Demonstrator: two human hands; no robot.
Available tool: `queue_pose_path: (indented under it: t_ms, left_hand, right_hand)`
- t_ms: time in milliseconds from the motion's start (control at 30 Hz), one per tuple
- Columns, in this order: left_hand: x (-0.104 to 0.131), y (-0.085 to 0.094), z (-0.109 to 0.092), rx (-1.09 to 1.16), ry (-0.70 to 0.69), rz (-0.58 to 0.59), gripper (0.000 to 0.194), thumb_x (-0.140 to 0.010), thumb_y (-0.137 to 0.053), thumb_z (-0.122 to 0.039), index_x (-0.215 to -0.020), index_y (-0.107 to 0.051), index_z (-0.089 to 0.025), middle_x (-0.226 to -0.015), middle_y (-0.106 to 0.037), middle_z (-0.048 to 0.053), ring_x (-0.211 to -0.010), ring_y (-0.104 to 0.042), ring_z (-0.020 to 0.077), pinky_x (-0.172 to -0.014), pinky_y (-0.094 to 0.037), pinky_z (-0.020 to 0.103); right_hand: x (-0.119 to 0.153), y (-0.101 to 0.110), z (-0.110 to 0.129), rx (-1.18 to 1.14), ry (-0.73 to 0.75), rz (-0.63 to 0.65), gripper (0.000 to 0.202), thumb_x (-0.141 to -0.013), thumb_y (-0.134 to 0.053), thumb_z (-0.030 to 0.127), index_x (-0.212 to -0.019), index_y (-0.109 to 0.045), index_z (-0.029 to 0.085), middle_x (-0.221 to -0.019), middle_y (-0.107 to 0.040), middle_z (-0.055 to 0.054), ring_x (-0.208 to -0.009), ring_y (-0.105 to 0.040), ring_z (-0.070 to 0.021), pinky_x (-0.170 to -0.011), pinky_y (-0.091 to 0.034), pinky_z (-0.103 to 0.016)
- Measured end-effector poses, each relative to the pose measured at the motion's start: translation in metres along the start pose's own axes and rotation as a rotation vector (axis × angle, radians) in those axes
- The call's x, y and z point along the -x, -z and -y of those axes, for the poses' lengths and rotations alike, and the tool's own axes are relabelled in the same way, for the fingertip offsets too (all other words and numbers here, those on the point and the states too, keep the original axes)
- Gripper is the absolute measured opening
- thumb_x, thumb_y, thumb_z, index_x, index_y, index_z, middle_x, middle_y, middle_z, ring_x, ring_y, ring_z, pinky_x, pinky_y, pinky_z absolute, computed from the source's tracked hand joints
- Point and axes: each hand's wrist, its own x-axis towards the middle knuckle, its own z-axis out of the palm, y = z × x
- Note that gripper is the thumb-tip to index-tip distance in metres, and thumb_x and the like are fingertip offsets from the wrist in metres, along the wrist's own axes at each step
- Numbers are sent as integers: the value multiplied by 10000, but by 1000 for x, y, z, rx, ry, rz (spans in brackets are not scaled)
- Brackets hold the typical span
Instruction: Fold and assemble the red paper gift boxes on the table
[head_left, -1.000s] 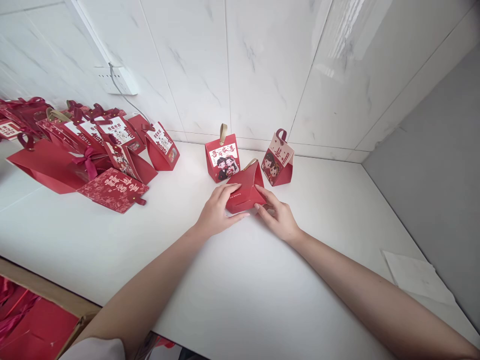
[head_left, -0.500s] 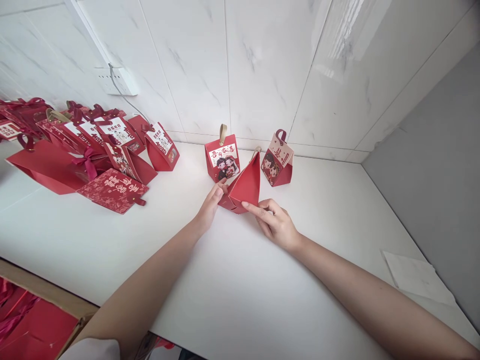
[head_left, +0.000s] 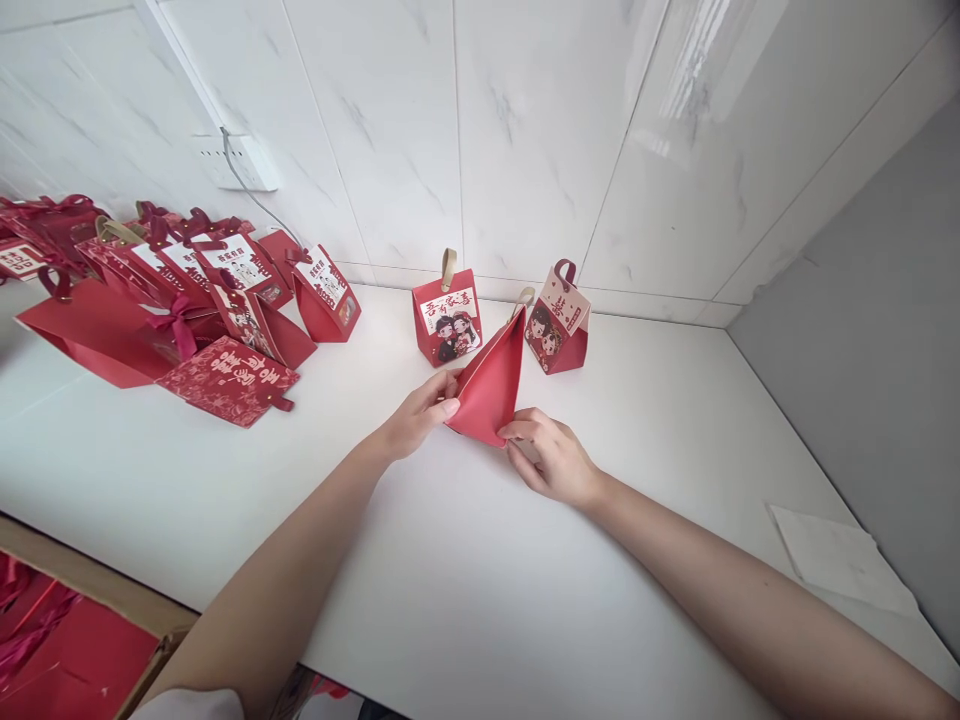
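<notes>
A red folded paper gift box [head_left: 489, 390] stands tilted on the white table, its smooth side facing me and a beige loop at its top. My left hand [head_left: 421, 412] pinches its left lower edge between thumb and fingers. At its lower right corner, the fingertips of my right hand [head_left: 549, 455] grip the edge. Just behind on the left is a finished-looking red box with a couple picture [head_left: 450, 325]. Behind on the right stands a pink and red box [head_left: 556, 328] with a dark red loop.
Many red boxes [head_left: 176, 262] crowd the table's left side, with a flat patterned one [head_left: 229, 380] in front. A carton [head_left: 82, 570] holding red items is at lower left. A white sheet [head_left: 836, 555] lies right. A socket [head_left: 244, 163] with a cable is on the tiled wall.
The held box has turned so its smooth side faces me more and its bottom seam is hidden. My left thumb has come onto its front edge; my right fingers have closed on the lower corner.
</notes>
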Motion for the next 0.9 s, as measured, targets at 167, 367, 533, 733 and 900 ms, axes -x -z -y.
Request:
queue_pose_path:
  t_ms: [167,367,533,733,900]
  left_hand:
    - [0,0,11,-223,-149,-61,322,-794,-586,-511,-816,-492,-205,-1255,-547,129,-1299,-456,322,-929,-491,422]
    - [6,-9,7,-665,-157,-161,330,-725,-710,-401,-853,-467,-218,-1470,-373,144,-1422,-327,356,-955,-486,440]
    - [8,-17,6,-748,-185,-148,430,-733,-733,-482,-959,-489,-210,-1569,-255,162,-1369,-419,363,-914,-504,442]
    - [4,-23,9,-671,-233,-276,1050,-721,-766,-460,-1517,-126,-214,-1561,-272,187,-1448,-304,327,-1148,-345,489]
    - [4,-22,3,-794,-311,-347,1014,-670,-782,-371,-1513,-230,-256,-1486,-349,152,-1389,-371,341,-1121,-375,509]
  right_hand:
    - [-1,3,-1,-22,-111,19,275,-892,-455,80,-1104,-490,253,-976,-586,-65,-846,-604,-192,-721,-516,-326]
    - [0,1,-13,-38,-344,94,212,-875,-458,87,-983,-562,238,-936,-589,-43,-818,-597,-184,-750,-510,-325]
    - [1,-1,-18,-49,-407,101,237,-840,-460,65,-906,-614,233,-922,-614,-31,-837,-606,-180,-730,-499,-304]
    - [0,-2,-16,-201,-437,50,231,-791,-450,46,-801,-594,226,-847,-630,-17,-783,-609,-175,-704,-483,-303]
    - [-12,9,-11,-376,-614,-386,145,-976,-399,280,-1105,-461,260,-1242,-585,-78,-865,-681,-171,-716,-535,-319]
